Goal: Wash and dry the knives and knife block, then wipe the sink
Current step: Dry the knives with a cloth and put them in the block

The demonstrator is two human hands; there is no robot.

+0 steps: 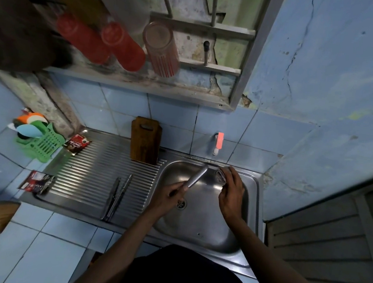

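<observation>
Knife (197,175) over sink (254,189), 2 knives (116,195) on drainboard, wooden block (145,140) upright

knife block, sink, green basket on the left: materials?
Knife block: looks like wood, dark brown, matte, with faint grain and a cut slot near the top.
Sink: stainless steel by its look, brushed grey with bright reflections and a ribbed drainboard.
Green basket: probably moulded plastic, uniform bright colour, thin slotted walls.

Steel sink drainboard (82,172) set in a blue-tiled counter (41,248).
On its ribs lay two knives (116,196), a wooden knife block (145,140) and two sachets (76,146).
</observation>
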